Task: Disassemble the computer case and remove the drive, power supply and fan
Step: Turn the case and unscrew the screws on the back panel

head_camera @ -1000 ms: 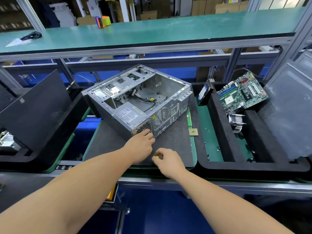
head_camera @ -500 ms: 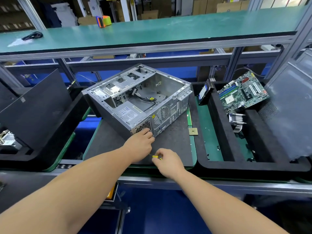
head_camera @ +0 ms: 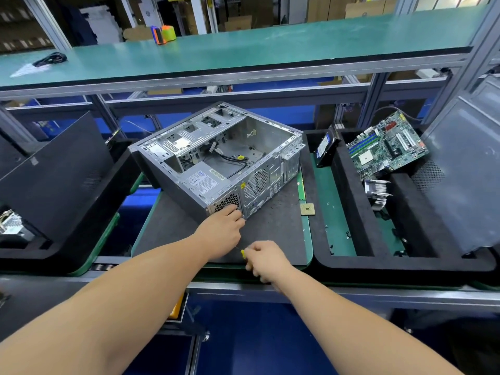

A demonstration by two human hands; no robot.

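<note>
An open grey computer case lies on its side on a dark mat. The power supply sits in its near corner, and a fan shows behind the rear grille. My left hand rests against the case's near rear corner by the power supply grille, fingers curled there. My right hand grips a small yellow-handled screwdriver, whose thin shaft points toward the left hand. A black drive leans in the tray on the right.
A black foam tray on the right holds a green motherboard, a heatsink and loose screws. A grey side panel leans at far right. A small CPU chip lies on the mat edge. Another black tray stands left.
Both hands stay almost where they were. My right hand has shifted slightly with the screwdriver near the left hand. The case has not moved.
</note>
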